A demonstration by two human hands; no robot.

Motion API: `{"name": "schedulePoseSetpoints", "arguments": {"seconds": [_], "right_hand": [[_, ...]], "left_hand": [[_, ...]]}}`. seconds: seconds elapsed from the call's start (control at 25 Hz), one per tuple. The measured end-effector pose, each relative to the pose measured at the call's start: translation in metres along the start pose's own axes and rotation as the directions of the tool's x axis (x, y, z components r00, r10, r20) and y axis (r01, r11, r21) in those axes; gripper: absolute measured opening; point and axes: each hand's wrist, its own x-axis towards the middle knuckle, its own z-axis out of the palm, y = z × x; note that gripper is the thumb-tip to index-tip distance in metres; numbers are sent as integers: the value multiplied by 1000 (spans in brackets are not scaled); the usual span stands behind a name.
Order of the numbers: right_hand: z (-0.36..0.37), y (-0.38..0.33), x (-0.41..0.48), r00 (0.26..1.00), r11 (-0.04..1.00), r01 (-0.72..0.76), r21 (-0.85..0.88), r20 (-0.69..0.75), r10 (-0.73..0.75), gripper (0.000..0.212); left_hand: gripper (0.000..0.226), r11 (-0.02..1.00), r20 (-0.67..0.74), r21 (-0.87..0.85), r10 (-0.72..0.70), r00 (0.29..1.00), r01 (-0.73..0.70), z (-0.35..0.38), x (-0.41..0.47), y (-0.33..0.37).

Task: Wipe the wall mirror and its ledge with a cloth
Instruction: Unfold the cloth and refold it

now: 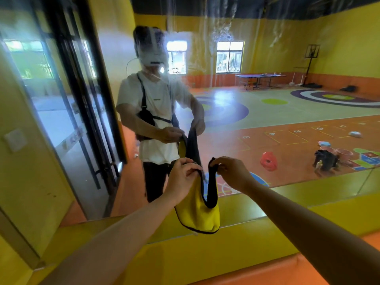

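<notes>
bare forearms up from the lower edge, left forearm (115,233) and right forearm (308,223), meeting in a two-handed hold on a yellow cloth (197,210) with dark trim. pinched at one top corner by the left hand (182,175), thumb and fingers curled over the dark edge. pinched at the other corner by the right hand (232,171), fingers likewise closed on the fabric. slung between the two grips in a deep u, yellow side out, dark side showing in the fold just under the right hand. hanging in front of the yellow ledge (238,235) directly below the grip, contact with ledge or glass impossible to tell.

beyond the grip, the wall mirror (267,99), marked with wet streaks (222,31) high above the hands. straight behind the grip in the glass, the reflection of a person (156,112) in a white t-shirt and head-mounted camera, holding the same cloth. right of the grip in the reflection, a red object (268,161), pink buckets (337,153) and a dark bag (326,160) on an orange floor. far beyond, a table-tennis table (260,78) and a basketball stand (311,58) against a yellow wall. left of the grip, a black-framed door (82,89) mirrored in the glass and a pale switch plate (15,140) on the yellow wall. under the right forearm, orange padding (257,272).
</notes>
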Motion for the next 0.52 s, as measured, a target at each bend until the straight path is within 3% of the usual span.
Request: {"name": "schedulePoseSetpoints", "arguments": {"seconds": [0.12,0.24,0.4,0.52], "right_hand": [[24,-5,-2,991,958,-130,256,7,133,48],[33,-9,-6,971,889,-232,395,46,233,45],[29,-10,-5,929,765,-369,527,239,283,62],[21,-10,0,871,718,-467,515,406,275,54]], "left_hand": [[18,961,13,-219,-171,985,170,11,-6,1],[21,874,59,-343,-344,937,343,15,-12,-9],[13,820,74,-428,-388,919,381,15,-16,-12],[12,786,185,-456,-376,908,418,10,-17,-9]]}}
